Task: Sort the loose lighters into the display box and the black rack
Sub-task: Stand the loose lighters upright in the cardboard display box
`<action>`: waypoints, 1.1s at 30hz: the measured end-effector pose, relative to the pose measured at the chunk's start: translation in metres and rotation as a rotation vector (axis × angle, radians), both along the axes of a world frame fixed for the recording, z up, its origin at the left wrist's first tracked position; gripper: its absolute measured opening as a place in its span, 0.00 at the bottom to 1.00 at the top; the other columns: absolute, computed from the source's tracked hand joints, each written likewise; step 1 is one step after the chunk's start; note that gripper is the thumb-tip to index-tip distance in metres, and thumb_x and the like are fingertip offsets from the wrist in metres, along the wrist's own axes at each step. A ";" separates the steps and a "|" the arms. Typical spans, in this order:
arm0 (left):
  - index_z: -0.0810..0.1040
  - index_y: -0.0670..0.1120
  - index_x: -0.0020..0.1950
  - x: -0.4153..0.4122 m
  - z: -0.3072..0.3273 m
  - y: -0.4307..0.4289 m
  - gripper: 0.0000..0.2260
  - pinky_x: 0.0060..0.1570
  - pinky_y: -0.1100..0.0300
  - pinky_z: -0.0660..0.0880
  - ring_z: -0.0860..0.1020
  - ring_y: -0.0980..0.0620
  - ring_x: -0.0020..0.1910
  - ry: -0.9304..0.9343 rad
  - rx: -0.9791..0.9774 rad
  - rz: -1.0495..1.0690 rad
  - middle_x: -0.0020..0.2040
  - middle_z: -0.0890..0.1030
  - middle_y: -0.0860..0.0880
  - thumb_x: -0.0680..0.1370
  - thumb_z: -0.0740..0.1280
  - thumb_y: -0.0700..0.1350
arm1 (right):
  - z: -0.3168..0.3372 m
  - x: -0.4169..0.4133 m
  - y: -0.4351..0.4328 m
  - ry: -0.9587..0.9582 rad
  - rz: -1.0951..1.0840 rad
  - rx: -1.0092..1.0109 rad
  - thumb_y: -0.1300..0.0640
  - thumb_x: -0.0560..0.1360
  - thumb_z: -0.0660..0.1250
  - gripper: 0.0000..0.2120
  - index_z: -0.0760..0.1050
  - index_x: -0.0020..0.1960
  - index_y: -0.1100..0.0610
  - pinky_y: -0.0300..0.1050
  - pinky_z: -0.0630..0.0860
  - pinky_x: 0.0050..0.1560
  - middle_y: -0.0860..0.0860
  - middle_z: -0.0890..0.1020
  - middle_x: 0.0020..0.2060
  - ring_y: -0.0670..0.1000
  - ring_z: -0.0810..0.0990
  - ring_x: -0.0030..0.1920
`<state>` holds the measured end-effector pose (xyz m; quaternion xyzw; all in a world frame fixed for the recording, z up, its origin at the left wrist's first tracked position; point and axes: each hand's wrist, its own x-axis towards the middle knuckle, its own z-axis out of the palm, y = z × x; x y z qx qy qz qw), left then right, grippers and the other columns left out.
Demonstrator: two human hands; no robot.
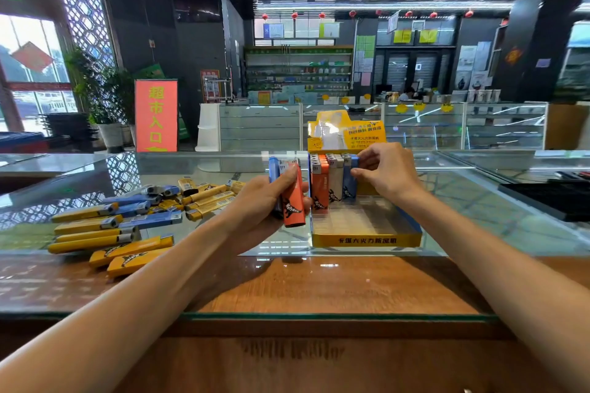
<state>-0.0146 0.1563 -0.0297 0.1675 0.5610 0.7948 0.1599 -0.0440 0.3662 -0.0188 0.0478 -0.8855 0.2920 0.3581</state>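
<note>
Here, the left hand (265, 201), just left of the frame's centre, has its grip curled round a small bundle of lighters held upright above the tabletop (319, 287). An orange lighter (293, 204) faces the camera, a blue lighter (273, 169) stands behind it, and a metal head shows between the two. How many lighters the bundle holds cannot be told. Just right of centre, the right hand (388, 171) reaches into the display box (367, 240), a yellow carton with blue side walls and a raised printed back card. Its grip is narrow: thumb and fingers pinch the top of a blue boxed lighter (349, 183). That lighter stands upright at the right end of the front filled row. Beside it in that row stand a white lighter (335, 182) and an orange boxed lighter (320, 188), with further metal heads in the rows behind. The near part of the box shows a clear divider grid. At the left middle of the frame the loose lighters (150, 220), yellow and blue, lie flat in a heap on the tabletop, well apart from the box. At the right edge the black rack (552, 198) lies on the tabletop; its contents cannot be made out.
</note>
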 end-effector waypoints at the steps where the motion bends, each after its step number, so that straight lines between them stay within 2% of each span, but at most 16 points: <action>1: 0.70 0.37 0.57 0.001 0.000 0.000 0.14 0.37 0.61 0.79 0.79 0.52 0.34 0.008 0.002 -0.010 0.43 0.77 0.43 0.79 0.61 0.47 | -0.001 0.000 0.000 -0.005 -0.003 -0.004 0.60 0.68 0.74 0.13 0.79 0.51 0.63 0.38 0.74 0.45 0.57 0.83 0.45 0.49 0.78 0.42; 6: 0.70 0.35 0.60 0.002 0.000 -0.002 0.13 0.40 0.62 0.79 0.80 0.52 0.38 0.064 0.008 -0.053 0.40 0.79 0.44 0.80 0.60 0.42 | -0.001 0.009 -0.005 0.032 -0.041 0.000 0.62 0.70 0.72 0.10 0.78 0.51 0.64 0.40 0.76 0.46 0.57 0.82 0.44 0.50 0.79 0.43; 8: 0.72 0.36 0.56 0.001 -0.002 -0.002 0.12 0.40 0.64 0.79 0.80 0.53 0.38 0.118 -0.021 -0.046 0.40 0.79 0.45 0.79 0.60 0.43 | 0.003 0.020 -0.009 0.154 -0.037 -0.039 0.62 0.73 0.70 0.07 0.78 0.50 0.62 0.37 0.76 0.44 0.54 0.81 0.42 0.49 0.78 0.42; 10: 0.74 0.37 0.50 0.000 -0.003 -0.001 0.10 0.39 0.64 0.78 0.80 0.54 0.36 0.172 -0.048 -0.014 0.38 0.79 0.46 0.77 0.61 0.45 | 0.007 0.035 -0.017 0.191 0.088 -0.067 0.59 0.73 0.69 0.04 0.79 0.47 0.58 0.32 0.73 0.40 0.49 0.80 0.39 0.46 0.77 0.40; 14: 0.75 0.41 0.46 0.000 -0.005 0.000 0.11 0.36 0.66 0.77 0.80 0.56 0.35 0.249 -0.065 0.014 0.32 0.81 0.50 0.74 0.62 0.49 | 0.005 0.054 -0.034 -0.092 0.416 -0.045 0.53 0.70 0.71 0.05 0.80 0.44 0.54 0.39 0.78 0.42 0.47 0.83 0.38 0.45 0.81 0.39; 17: 0.76 0.40 0.44 0.001 -0.006 0.001 0.12 0.34 0.67 0.76 0.81 0.57 0.34 0.266 -0.085 0.001 0.31 0.82 0.50 0.77 0.60 0.48 | 0.005 0.055 -0.040 -0.179 0.502 -0.055 0.50 0.66 0.74 0.11 0.80 0.46 0.54 0.42 0.80 0.45 0.49 0.83 0.39 0.45 0.82 0.41; 19: 0.77 0.39 0.46 0.001 -0.006 0.002 0.13 0.36 0.67 0.77 0.83 0.55 0.37 0.261 -0.084 -0.021 0.34 0.83 0.48 0.78 0.59 0.47 | 0.003 0.054 -0.044 -0.198 0.518 -0.060 0.49 0.65 0.75 0.15 0.79 0.46 0.57 0.44 0.80 0.45 0.50 0.83 0.39 0.47 0.82 0.41; 21: 0.76 0.39 0.48 0.001 -0.005 0.004 0.14 0.37 0.66 0.78 0.84 0.53 0.40 0.248 -0.082 -0.028 0.36 0.84 0.47 0.76 0.61 0.49 | 0.002 0.052 -0.046 -0.198 0.511 -0.080 0.51 0.64 0.75 0.14 0.79 0.46 0.57 0.45 0.80 0.45 0.50 0.83 0.39 0.48 0.82 0.41; 24: 0.76 0.39 0.49 0.003 -0.004 0.004 0.16 0.38 0.65 0.78 0.84 0.51 0.42 0.241 -0.082 -0.037 0.39 0.85 0.46 0.74 0.62 0.51 | 0.001 0.050 -0.046 -0.256 0.546 -0.193 0.56 0.65 0.76 0.14 0.79 0.47 0.61 0.47 0.80 0.47 0.55 0.83 0.41 0.53 0.82 0.43; 27: 0.76 0.40 0.51 0.004 -0.004 0.004 0.17 0.41 0.63 0.79 0.83 0.51 0.45 0.235 -0.068 -0.083 0.42 0.85 0.45 0.76 0.59 0.52 | 0.001 0.050 -0.044 -0.316 0.639 -0.317 0.60 0.67 0.74 0.11 0.78 0.47 0.63 0.36 0.78 0.39 0.54 0.82 0.39 0.47 0.81 0.40; 29: 0.75 0.40 0.53 0.004 -0.003 0.004 0.17 0.41 0.61 0.80 0.83 0.50 0.45 0.191 -0.065 -0.083 0.44 0.84 0.43 0.79 0.56 0.51 | 0.002 0.049 -0.040 -0.334 0.669 -0.419 0.59 0.68 0.73 0.11 0.78 0.47 0.62 0.37 0.78 0.39 0.54 0.82 0.42 0.46 0.81 0.43; 31: 0.74 0.39 0.53 0.004 -0.001 0.003 0.15 0.39 0.61 0.80 0.83 0.52 0.40 0.131 -0.061 -0.014 0.42 0.82 0.42 0.82 0.54 0.49 | 0.006 0.047 -0.032 -0.352 0.693 -0.555 0.56 0.66 0.72 0.13 0.78 0.48 0.60 0.44 0.80 0.47 0.54 0.83 0.45 0.50 0.82 0.49; 33: 0.72 0.40 0.50 0.004 0.000 0.002 0.10 0.35 0.63 0.79 0.81 0.55 0.33 0.085 -0.033 0.094 0.37 0.80 0.44 0.82 0.55 0.44 | 0.010 0.046 -0.021 -0.317 0.677 -0.622 0.56 0.65 0.71 0.11 0.78 0.46 0.56 0.39 0.79 0.45 0.49 0.85 0.41 0.47 0.83 0.46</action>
